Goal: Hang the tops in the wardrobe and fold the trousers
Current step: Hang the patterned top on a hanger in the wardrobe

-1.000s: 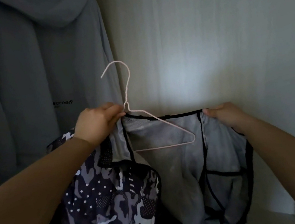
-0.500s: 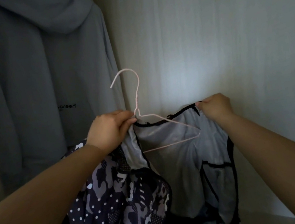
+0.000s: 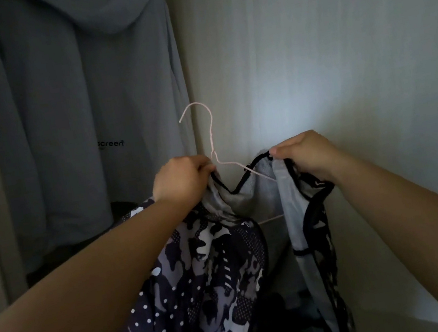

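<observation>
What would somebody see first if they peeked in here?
In the middle, the left hand grips a pink hanger and a camo top, and the right hand grips the top's other edge. A big grey hoodie hangs on the left.

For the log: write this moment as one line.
left hand: grips pink wire hanger and camouflage-print top | right hand: pinches top's black-trimmed edge | hook: free, not hung | grey hooded sweatshirt: hangs behind, left
</observation>
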A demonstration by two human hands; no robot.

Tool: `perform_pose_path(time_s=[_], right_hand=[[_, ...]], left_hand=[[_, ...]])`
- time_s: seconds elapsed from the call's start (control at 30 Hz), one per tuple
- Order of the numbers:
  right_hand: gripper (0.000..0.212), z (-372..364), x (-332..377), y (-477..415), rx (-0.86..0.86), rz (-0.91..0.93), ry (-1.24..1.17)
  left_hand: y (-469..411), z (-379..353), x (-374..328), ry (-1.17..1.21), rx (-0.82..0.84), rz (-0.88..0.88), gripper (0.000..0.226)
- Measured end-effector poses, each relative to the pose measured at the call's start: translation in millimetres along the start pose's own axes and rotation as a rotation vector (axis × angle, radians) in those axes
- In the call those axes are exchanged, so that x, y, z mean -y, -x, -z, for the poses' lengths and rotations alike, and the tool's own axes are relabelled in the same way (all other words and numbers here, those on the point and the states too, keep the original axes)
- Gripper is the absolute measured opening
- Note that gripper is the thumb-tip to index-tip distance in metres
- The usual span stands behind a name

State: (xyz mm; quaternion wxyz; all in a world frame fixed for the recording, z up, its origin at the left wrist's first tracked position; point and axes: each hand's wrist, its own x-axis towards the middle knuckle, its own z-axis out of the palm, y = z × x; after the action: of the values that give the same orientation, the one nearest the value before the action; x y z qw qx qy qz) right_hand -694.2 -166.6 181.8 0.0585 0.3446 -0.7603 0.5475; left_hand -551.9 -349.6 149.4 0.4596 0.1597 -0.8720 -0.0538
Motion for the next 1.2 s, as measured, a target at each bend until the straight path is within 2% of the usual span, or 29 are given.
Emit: perform_pose_path(time_s=[0.1,0.2,0.3,0.4,0.47,0.53,0.6,0.77,1.0,1.13,1.2], right_hand=[[0.02,-3.5,0.6,4.4,0.042,0.128,0.259],[0.02,-8.2,-3.8,7.2,-0.011,0.191,0.471],[0.016,-8.9,-6.6,9.4,-0.07,0.266,0.603],[0.019,-7.1,-8.0,7.3,-0.087,0.385,0.644],[0.016,-8.0,-7.6,3.8,-0.095,0.435,0.611],[0.006,-8.7,-4.9,2.7,-0.035,0.387,0.416],[0.011,-10.4,-1.8,3.1,0.048,0.369,0.286],[0.022,-16.5,8.2,2.4,0.124,0.423,0.31],[0.019,-20.7,10.9,-3.4,-0.018,0.344,0.37],[0.017,-14.3,2.3,-11.9,-0.099,0.326,0.427],[0.016,-10.3,-3.3,-13.5,-0.135,0.321,0.416]], left_hand=[[3.6,1.6,1.0,0.152,-0.025,0.075,0.021],[6.2,1.0,-2.4,0.4,-0.009,0.13,0.018],[7.1,-2.5,-5.9,0.494,0.024,0.147,0.016],[7.3,-3.5,-4.0,0.543,-0.017,0.159,0.014],[5.2,-4.4,-0.6,0.614,-0.033,0.156,0.013],[3.2,-4.0,0.5,0.683,-0.022,0.129,0.017],[-0.1,-4.8,0.7,0.711,-0.031,0.114,0.021],[-6.6,-7.7,-2.6,0.664,-0.083,0.142,0.014],[-12.7,-2.1,-14.6,0.415,-0.091,0.192,0.022],[-18.2,1.0,-11.7,0.736,-0.194,0.436,0.021],[-20.6,4.0,-9.3,0.793,-0.22,0.494,0.019]])
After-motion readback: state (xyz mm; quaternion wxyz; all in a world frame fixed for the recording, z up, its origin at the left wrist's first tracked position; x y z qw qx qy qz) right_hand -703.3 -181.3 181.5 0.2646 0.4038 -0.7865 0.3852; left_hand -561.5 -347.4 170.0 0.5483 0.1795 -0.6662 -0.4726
